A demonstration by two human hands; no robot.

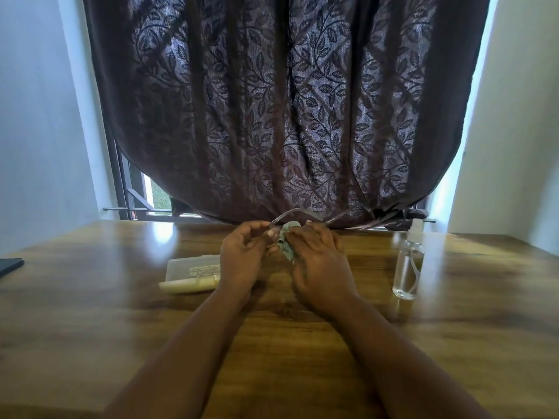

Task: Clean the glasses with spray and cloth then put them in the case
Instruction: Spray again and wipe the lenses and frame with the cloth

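Head view. Both hands meet above the middle of the glossy wood-grain tabletop (302,343), toward its far edge. The left hand (242,261) pinches the thin clear-framed glasses (298,211) at one end of the frame. The right hand (320,264) has its fingers curled round a crumpled pale green cloth (287,240), pressing it against the frame near a lens. The glasses' long axis runs left to right, temples pointing away toward the dark leaf-patterned curtain (287,101); the lenses are too faint to make out.

The translucent, cream-based oblong plastic case (193,273) lies closed, just left of the left hand, long axis along the near edge. That hand is judged nearer for stowing. The clear cylindrical spray bottle (408,264) stands upright, well right of the right hand.
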